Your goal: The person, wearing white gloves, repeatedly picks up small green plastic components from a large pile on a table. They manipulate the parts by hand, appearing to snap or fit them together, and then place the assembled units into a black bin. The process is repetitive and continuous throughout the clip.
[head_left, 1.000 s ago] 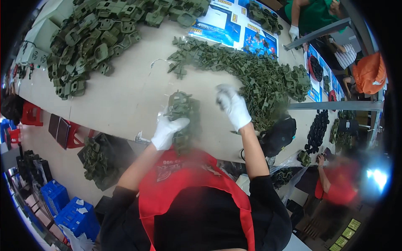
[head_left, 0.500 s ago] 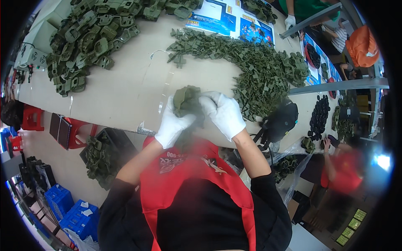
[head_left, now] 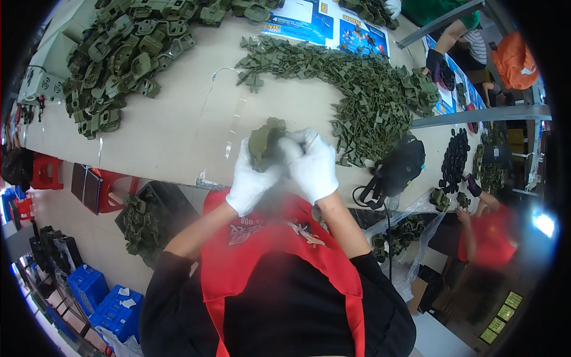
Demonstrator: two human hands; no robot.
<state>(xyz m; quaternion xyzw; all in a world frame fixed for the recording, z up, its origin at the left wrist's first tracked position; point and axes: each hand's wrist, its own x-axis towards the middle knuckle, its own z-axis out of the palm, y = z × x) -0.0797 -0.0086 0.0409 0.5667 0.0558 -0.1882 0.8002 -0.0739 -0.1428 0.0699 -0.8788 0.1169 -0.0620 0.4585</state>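
Observation:
Both my hands wear white gloves and meet over the near edge of the table. My left hand [head_left: 248, 179] is closed round an olive-green plastic car-body-like part [head_left: 260, 143], tilted up with its top end showing above the fingers. My right hand [head_left: 313, 166] is pinched at that part's right side. A blur covers its fingertips, so what they hold cannot be made out. Beyond and to the right spreads a heap of small olive-green plastic pieces [head_left: 369, 113]. Larger hollow green parts [head_left: 128, 53] are piled at the far left.
A black bag [head_left: 399, 166] lies on the table to my right, near a metal frame bar [head_left: 476, 119]. A dark bin [head_left: 163, 205] of green parts stands below the left edge. Blue crates [head_left: 116, 312] are on the floor. Co-workers [head_left: 488, 235] handle parts at the right.
My right hand has shifted slightly left and down, closer to my left hand. The green part stays in my left hand. At the right, co-workers' hands have moved.

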